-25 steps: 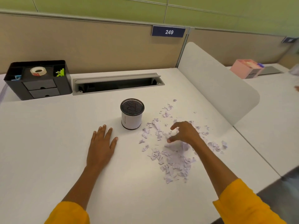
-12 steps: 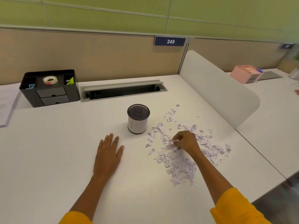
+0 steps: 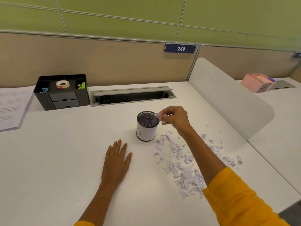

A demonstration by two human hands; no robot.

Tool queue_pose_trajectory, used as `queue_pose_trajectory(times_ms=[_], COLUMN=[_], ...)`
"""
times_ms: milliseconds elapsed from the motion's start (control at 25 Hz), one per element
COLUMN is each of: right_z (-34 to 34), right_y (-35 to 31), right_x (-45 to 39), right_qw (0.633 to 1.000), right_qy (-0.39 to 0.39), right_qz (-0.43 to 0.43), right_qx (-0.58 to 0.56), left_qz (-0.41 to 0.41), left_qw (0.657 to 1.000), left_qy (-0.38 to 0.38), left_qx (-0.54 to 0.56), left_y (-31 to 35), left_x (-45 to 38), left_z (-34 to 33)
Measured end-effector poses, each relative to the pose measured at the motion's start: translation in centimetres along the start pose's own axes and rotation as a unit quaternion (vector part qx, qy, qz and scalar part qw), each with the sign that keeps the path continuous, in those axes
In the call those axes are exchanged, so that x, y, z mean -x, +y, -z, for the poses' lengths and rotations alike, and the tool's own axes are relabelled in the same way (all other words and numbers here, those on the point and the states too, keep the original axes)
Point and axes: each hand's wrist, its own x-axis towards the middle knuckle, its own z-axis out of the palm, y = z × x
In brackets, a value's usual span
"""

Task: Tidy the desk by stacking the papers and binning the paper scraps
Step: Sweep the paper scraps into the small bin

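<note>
Pinching scraps [image 3: 160, 117], right hand [image 3: 175, 119] at bin [image 3: 147, 126] rim; left hand [image 3: 116, 162] flat.

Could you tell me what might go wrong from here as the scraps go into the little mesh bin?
1. The right hand holds its scraps at the rim of the mesh bin, not squarely over the opening, so some may fall outside onto the desk.
2. The bin is small and looks light; the left hand lies flat, apart from it, so a knock could tip it.
</note>
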Motion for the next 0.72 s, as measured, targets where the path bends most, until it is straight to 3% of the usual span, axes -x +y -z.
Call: queue_pose_trajectory(times_ms=[200,440,600,720], right_z=[-3.3,-1.8,1.6,4.2], right_y=[-0.9,-1.1,1.1,5.2], right_x=[-1.7,-0.7,2.1,5.1], right_qw=[0.993,0.997,0.999,0.981], right_qy=[-0.034,-0.033,-0.027,-0.083], right_qz=[0.007,0.049,0.012,-0.052], right_qx=[0.114,0.056,0.031,0.167], left_qz=[0.007,0.001,-0.01,-0.015], left_qw=[1.0,1.0,0.999,0.999], left_qy=[0.001,0.011,0.033,0.047], left_qx=[-0.003,-0.005,0.006,0.013], left_y=[-0.1,-0.4,-0.5,-0.6], left_x=[-0.1,-0.2,-0.2,-0.2], left_z=[0.0,-0.4,-0.7,-0.9])
